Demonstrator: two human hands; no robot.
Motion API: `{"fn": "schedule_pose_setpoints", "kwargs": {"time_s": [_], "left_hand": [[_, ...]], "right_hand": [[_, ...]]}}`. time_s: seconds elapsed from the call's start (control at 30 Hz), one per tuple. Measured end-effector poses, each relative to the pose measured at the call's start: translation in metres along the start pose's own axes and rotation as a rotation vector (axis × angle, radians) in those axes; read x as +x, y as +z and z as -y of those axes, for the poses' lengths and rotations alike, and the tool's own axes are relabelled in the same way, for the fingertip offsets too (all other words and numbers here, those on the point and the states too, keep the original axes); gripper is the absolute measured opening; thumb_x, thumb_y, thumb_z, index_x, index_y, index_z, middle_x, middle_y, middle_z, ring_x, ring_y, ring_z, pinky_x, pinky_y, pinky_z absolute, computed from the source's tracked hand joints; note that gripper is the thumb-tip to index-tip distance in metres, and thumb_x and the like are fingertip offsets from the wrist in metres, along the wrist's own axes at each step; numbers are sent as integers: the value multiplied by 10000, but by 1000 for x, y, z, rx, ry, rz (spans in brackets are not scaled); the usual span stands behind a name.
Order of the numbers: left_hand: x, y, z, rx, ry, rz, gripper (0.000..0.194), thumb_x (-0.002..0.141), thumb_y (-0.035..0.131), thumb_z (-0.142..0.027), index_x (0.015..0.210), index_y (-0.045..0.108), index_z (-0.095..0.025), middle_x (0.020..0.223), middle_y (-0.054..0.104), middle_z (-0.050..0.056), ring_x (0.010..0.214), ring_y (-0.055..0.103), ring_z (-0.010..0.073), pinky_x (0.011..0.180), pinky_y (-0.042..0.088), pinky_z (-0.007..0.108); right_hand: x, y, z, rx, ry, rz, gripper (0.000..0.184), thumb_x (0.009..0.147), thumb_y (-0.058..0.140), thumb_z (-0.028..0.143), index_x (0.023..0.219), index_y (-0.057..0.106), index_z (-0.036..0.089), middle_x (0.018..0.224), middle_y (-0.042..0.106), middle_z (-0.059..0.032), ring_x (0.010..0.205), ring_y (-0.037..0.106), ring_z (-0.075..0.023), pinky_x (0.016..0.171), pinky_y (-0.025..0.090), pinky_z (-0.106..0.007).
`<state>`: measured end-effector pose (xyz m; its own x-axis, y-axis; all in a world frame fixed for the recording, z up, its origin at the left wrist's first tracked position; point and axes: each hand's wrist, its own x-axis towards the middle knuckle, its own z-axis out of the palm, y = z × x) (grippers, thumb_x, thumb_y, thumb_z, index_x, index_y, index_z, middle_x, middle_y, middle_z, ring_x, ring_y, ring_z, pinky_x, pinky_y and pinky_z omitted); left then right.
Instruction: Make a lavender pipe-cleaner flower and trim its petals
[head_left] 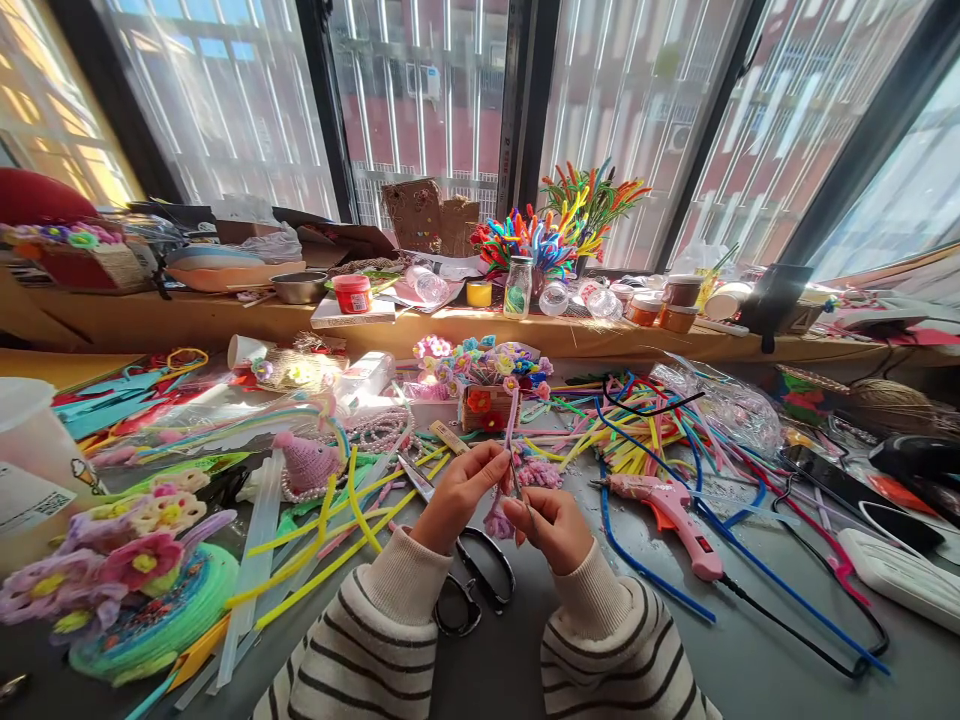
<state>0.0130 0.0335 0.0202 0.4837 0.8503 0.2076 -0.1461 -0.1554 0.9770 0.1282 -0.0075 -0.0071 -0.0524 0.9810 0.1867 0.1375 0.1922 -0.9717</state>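
Note:
My left hand (466, 490) is closed, its thumb and fingertips pinching a pale lilac pipe cleaner (513, 415) that sticks up above them. Close against it, my right hand (553, 525) is closed too, fingers bent around a thin, dark, metallic-looking tool (516, 478) whose kind I cannot make out. Fuzzy lilac-pink material (498, 518) shows below and between the hands, partly hidden by the fingers. Large scissors with black handles (486, 570) lie on the grey table, passing behind my left wrist. A pink glue gun (675, 510) rests to the right of my right hand.
Yellow pipe cleaners (360, 510) and clear glue sticks (251, 560) lie at left, beside a green round piece with fuzzy flowers (165, 610). Blue pipe cleaners (645, 575) and a black cord (787, 625) cross the right side. Behind stands a flower-filled box (489, 408).

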Motion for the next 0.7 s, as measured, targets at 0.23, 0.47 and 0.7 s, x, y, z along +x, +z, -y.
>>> {"fn": "schedule_pose_setpoints", "kwargs": {"time_s": [0.23, 0.47, 0.7], "left_hand": [[-2, -1, -3, -11, -50, 61, 227, 716, 481, -279, 541, 422, -146, 531, 387, -31, 522, 350, 79, 526, 290, 211], [-1, -1, 0, -59, -29, 17, 231, 714, 482, -304, 552, 434, -146, 537, 406, -29, 526, 360, 78, 533, 302, 207], [-1, 0, 1, -41, -30, 0, 257, 711, 470, -346, 549, 436, -150, 541, 407, -21, 515, 356, 82, 502, 301, 210]], "right_hand": [[2, -4, -5, -91, -25, 36, 457, 636, 480, 540, 402, 363, 165, 385, 380, 35, 389, 282, -50, 388, 214, -202], [4, -3, -12, -94, -54, -11, 439, 627, 528, 490, 412, 299, 182, 388, 365, 48, 387, 294, -53, 391, 237, -202], [3, -4, -8, -75, -27, 20, 441, 634, 506, 509, 401, 343, 172, 381, 380, 44, 384, 284, -50, 387, 236, -199]]}}
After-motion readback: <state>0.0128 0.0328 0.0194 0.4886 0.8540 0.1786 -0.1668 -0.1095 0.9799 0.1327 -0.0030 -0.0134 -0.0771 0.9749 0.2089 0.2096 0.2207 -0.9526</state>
